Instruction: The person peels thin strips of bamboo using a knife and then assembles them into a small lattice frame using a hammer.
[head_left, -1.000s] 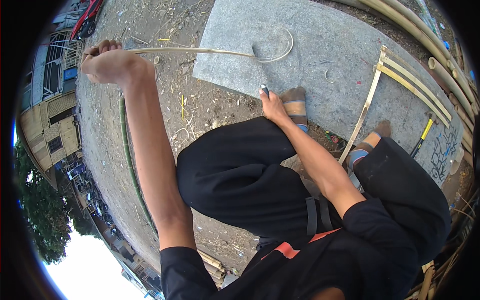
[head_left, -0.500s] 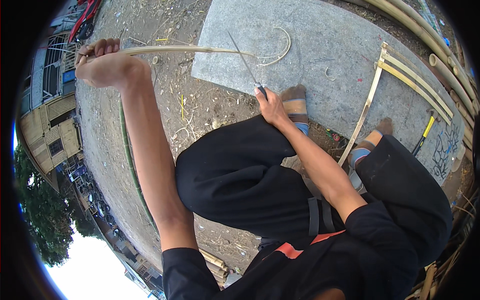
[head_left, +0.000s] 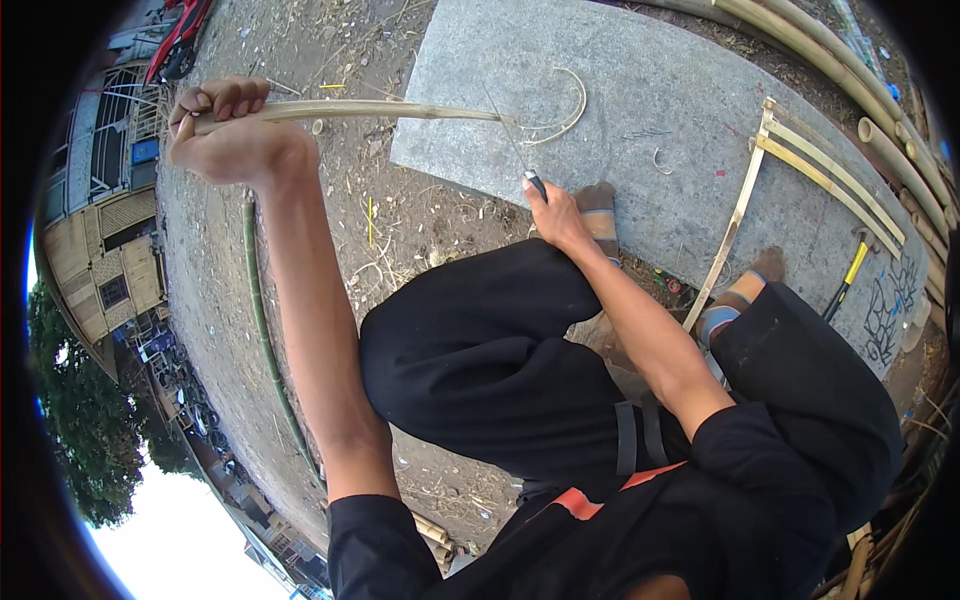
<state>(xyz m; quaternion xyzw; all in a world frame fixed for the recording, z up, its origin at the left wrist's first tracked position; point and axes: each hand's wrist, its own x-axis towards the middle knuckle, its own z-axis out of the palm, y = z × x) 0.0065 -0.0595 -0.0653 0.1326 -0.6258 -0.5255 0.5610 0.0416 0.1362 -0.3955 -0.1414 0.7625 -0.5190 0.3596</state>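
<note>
My left hand [head_left: 222, 128], held out at the far left, is closed round one end of a pale bamboo strip [head_left: 385, 108]. The strip stretches to the right, and its far end reaches over the grey slab. In my right hand [head_left: 560, 218] is a knife [head_left: 538, 187], gripped by its dark handle in front of my bent knee. Its thin blade points up and to the left, crossing the strip near that far end; I cannot tell whether they touch. A thin curled sliver [head_left: 578, 112] extends from beside the strip's end over the slab.
Under my feet is a grey concrete slab [head_left: 690, 60]. A bamboo frame [head_left: 830, 175] lies at its right, with a yellow-and-black hammer [head_left: 850, 272] nearby. Bamboo poles [head_left: 800, 45] lie along the far right. Shavings litter the dirt, where a green pole [head_left: 262, 330] also lies.
My left hand and the bamboo strip have shifted slightly right. The knife has swung, so its blade looks thinner and its tip sits lower and further right, near the strip's end.
</note>
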